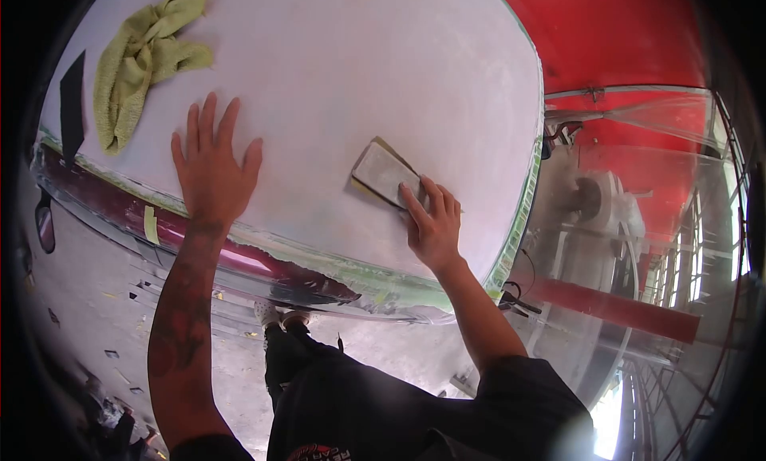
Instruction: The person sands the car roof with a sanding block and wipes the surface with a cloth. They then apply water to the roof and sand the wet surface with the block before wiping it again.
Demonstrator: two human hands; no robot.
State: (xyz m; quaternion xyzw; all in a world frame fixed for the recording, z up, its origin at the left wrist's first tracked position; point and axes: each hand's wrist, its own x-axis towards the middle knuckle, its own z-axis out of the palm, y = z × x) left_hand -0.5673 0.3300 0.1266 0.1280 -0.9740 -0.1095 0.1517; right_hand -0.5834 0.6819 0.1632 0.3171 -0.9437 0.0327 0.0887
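Observation:
A pale, dusty car panel (319,86) fills the upper middle of the head view. Flat on it, fingers spread, rests my left hand (214,170), holding nothing. My right hand (435,226) grips the near end of a sanding block (384,172), which has a sheet of sandpaper showing around its edges and lies against the panel. Beyond my left hand is a crumpled yellow-green cloth (137,66). A dark strip (73,106), perhaps sandpaper, lies at the panel's left edge.
Green masking tape (523,214) borders the panel's right edge. Dark red car bodywork (239,258) runs along the near side, with a piece of yellow tape (151,224). Clear plastic sheeting (574,254) and a red beam (622,309) stand at right. Scraps litter the floor (104,317).

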